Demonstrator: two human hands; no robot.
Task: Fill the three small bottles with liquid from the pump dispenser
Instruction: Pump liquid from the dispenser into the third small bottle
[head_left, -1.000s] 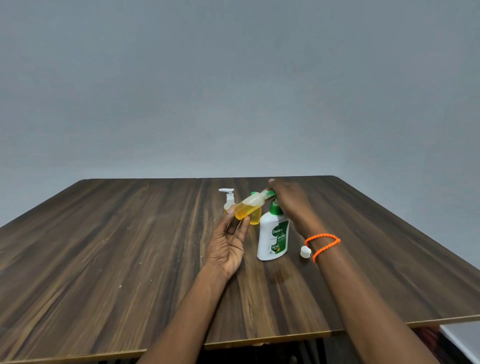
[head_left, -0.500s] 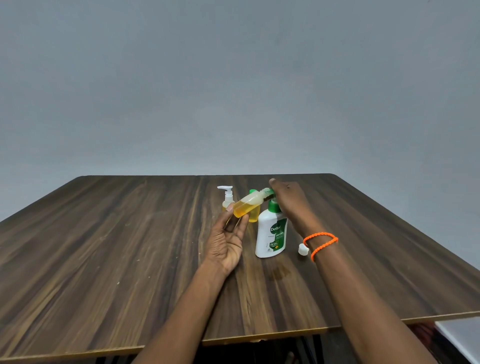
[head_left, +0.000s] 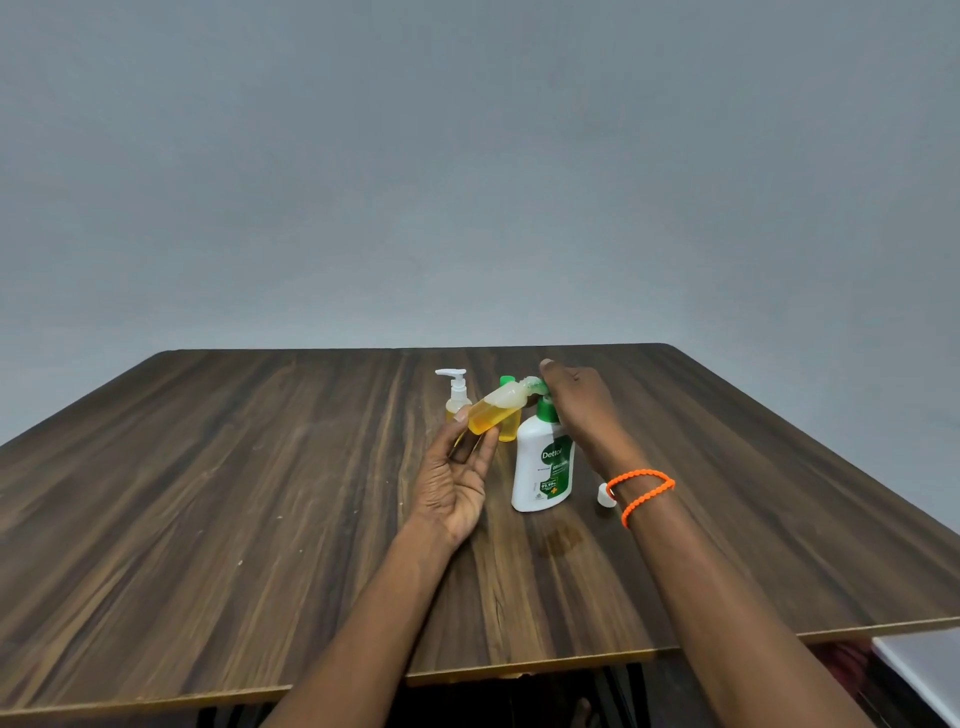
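Head view: a dark wood-grain table (head_left: 218, 519) runs back to a grey wall (head_left: 467, 156). Near the middle of the table, towards its far edge, stands the white Dettol pump dispenser (head_left: 543, 467) with a green collar and pump head. The right hand (head_left: 582, 405) lies over that pump head from the right, fingers curved down upon it; an orange beaded bracelet (head_left: 641, 493) circles the wrist. The left hand (head_left: 457, 478), palm up, pinches a small clear bottle (head_left: 496, 413) between thumb and fingertips. The bottle is tilted almost flat, its open mouth touching the green spout, its lower part filled with yellow-orange liquid and white foam at the neck. Just behind it stands a small green-capped bottle (head_left: 509, 428) of yellow liquid, and to its left a small bottle with a white pump top (head_left: 456, 395). A small white cap (head_left: 604, 494) lies on the table just right of the dispenser, beside the bracelet. A faint wet stain (head_left: 561, 540) marks the wood before the dispenser.
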